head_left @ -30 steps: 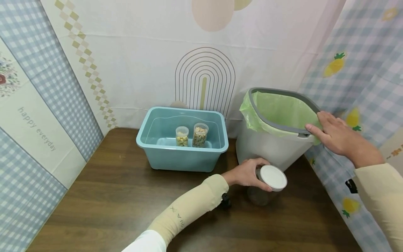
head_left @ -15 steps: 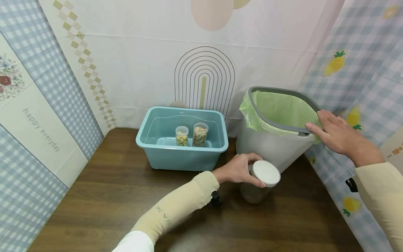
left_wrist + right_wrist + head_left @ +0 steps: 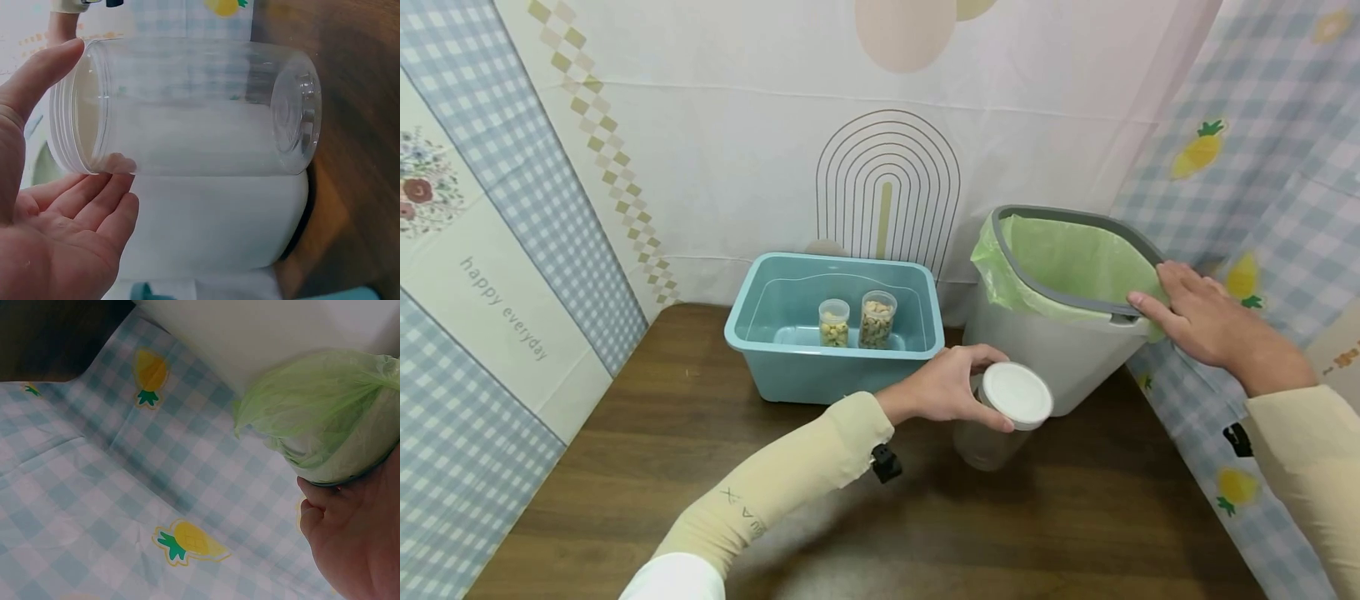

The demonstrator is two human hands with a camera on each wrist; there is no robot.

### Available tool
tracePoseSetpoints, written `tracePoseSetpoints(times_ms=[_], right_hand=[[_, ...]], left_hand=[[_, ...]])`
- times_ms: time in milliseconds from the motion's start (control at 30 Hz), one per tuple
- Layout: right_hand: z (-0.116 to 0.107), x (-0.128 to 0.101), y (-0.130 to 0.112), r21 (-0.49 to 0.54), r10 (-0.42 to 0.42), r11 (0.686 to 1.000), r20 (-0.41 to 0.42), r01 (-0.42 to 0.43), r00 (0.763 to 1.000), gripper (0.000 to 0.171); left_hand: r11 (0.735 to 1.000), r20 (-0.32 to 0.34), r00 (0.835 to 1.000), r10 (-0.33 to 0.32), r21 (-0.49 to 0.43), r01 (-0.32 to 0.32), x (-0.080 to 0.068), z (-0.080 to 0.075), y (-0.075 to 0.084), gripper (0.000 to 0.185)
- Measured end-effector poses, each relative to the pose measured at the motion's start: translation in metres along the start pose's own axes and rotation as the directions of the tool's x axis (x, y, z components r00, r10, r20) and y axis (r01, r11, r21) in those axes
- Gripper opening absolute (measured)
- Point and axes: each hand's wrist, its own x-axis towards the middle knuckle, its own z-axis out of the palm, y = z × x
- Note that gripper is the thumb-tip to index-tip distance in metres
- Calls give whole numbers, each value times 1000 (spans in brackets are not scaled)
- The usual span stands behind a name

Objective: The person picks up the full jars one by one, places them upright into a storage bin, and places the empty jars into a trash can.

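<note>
My left hand (image 3: 951, 385) holds a clear plastic jar (image 3: 200, 112) with a white lid (image 3: 1018, 394), thumb and fingers round the lid end. No contents show through the jar's wall. It hangs tilted over the table, in front of the white trash bin (image 3: 1030, 342). A grey rim (image 3: 1052, 296) and a green bag liner (image 3: 1075, 258) top that bin. My right hand (image 3: 1213, 321) grips the rim at its right corner, the thumb lying along the top. The right wrist view shows this hand's (image 3: 359, 525) fingertips at the rim, below the overhanging liner (image 3: 312, 406).
A blue plastic tub (image 3: 835, 379) stands left of the bin. Inside are a small jar of yellowish pieces (image 3: 833, 325) and a jar of nuts (image 3: 877, 321). Patterned cloth walls (image 3: 737, 167) border the brown table (image 3: 647, 450) behind and at both sides.
My left hand has moved left and a little toward the back, carrying the lidded jar along the bin's front toward the tub. The right hand has stayed on the bin's rim.
</note>
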Motion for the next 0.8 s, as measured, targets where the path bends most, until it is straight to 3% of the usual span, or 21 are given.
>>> tracePoseSetpoints(times_ms=[467, 800], right_hand=[[-2, 0, 2, -4, 0, 1000, 5, 0, 1000, 86], [1, 1, 3, -7, -8, 1000, -1, 8, 1000, 86]], left_hand=[[1000, -1, 1000, -12, -14, 12, -7, -40, 32, 75], [1000, -69, 997, -17, 7, 17, -5, -74, 66, 74]])
